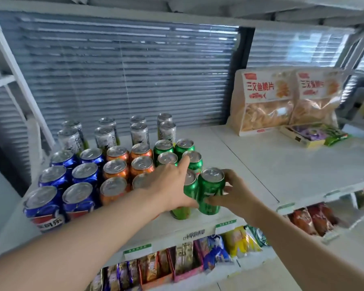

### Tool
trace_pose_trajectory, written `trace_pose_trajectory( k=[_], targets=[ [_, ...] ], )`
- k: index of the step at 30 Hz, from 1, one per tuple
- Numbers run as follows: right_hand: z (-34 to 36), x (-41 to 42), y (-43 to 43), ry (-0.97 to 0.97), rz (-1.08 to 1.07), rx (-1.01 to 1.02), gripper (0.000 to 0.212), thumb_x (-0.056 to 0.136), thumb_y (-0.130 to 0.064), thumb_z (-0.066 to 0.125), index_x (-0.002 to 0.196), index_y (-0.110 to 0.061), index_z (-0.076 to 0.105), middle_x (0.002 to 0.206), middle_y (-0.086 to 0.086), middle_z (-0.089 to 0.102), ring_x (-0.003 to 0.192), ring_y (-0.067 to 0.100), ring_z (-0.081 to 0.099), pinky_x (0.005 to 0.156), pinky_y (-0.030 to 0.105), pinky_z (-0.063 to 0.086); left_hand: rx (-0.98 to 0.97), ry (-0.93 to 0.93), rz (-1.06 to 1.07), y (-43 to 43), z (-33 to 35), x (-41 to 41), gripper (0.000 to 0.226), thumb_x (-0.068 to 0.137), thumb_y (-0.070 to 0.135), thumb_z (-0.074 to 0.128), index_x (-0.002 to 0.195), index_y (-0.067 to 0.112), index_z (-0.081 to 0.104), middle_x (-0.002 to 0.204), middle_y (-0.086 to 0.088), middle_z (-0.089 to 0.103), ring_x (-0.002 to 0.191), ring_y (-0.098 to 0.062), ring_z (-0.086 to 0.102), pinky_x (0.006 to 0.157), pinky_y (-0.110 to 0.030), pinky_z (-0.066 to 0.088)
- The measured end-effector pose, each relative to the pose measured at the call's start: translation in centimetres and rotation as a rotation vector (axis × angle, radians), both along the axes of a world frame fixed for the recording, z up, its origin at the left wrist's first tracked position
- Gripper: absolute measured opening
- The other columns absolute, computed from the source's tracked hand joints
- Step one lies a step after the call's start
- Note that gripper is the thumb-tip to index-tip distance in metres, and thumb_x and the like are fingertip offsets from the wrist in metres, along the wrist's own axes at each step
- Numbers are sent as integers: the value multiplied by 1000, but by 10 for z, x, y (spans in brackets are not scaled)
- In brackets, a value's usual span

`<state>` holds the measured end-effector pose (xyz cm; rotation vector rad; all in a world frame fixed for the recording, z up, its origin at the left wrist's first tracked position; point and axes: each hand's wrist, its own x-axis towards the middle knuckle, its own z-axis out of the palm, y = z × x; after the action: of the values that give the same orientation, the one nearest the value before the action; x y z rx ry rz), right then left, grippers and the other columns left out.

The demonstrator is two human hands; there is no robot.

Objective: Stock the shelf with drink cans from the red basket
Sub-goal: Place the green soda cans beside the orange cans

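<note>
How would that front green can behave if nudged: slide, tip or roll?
Standing upright on the smooth shelf, the green can would probably slide rather than roll. Tall and narrow, it might tip if pushed near its top. Its glossy side could be slippery in the right hand grip.

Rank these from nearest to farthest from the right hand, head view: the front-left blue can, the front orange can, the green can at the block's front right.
1. The green can, front right corner, gripped by the right hand.
2. The front orange can, mid front row, to the hand's left.
3. The front-left blue can, far left end of the row.
</note>
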<state>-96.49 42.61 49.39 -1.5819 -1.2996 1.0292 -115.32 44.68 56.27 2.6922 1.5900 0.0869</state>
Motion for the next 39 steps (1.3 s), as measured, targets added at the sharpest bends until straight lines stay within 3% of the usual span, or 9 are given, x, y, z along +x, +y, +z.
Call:
trace_pose_trajectory(
  k=[4,12,18,22,24,28,31,33,39],
  targets=[
    [-7,10,0,-67,-5,14,70,65,4,82,120,-20,46,117,-4,55,100,13,57,69,22,48,-5,22,97,-1,-16,5,94,64,64,74,129,17,24,112,-7,49,92,-26,57,68,-39,52],
    [-11,18,4,-253,61,18,77,63,-18,86,128,-19,45,114,-3,59,104,20,59,87,43,54,74,84,158,-3,-17,35,96,65,67,71,128,9,28,87,-1,47,74,-20,49,53,-32,39],
    [-13,19,6,-332,71,21,80,64,-27,86,132,-19,44,119,0,59,105,21,58,87,38,52,59,356,59,3,-3,30,93,59,74,67,119,6,41,109,-7,57,105,-25,49,85,-31,42],
    [-13,20,5,-352,75,16,82,67,-29,85,135,-17,41,124,2,58,108,22,56,85,33,47,-147,146,-106,3,17,18,73,77,32,77,141,24,42,134,1,50,124,-21,43,100,-31,37],
    [-12,20,4,-358,80,24,81,68,-28,85,135,-16,41,124,3,58,109,22,56,85,32,47,-183,85,-106,5,20,11,56,82,20,73,134,27,53,125,4,56,118,-18,48,90,-27,39],
    [-14,18,4,-363,77,44,82,68,-28,85,135,-16,41,124,3,58,102,17,53,83,30,45,-51,85,-49,6,15,5,27,81,47,68,92,23,70,77,13,45,87,-15,51,63,-27,35],
    [-16,18,4,-369,70,59,81,68,-29,85,134,-15,42,123,3,57,100,16,52,80,28,42,33,106,-54,6,6,5,41,81,55,62,96,18,73,91,3,53,97,-18,49,77,-35,46],
    [-17,18,4,-367,66,69,80,69,-30,85,135,-15,41,122,3,57,100,16,51,80,29,42,19,40,-94,5,4,4,31,85,39,65,111,22,71,104,1,56,107,-18,47,89,-37,44],
    [-20,17,3,-367,57,77,80,69,-32,84,134,-16,41,121,2,57,100,17,52,80,30,43,6,-44,-107,6,-4,0,21,88,11,63,107,15,74,92,5,60,88,-9,52,79,-28,42]
  ],
)
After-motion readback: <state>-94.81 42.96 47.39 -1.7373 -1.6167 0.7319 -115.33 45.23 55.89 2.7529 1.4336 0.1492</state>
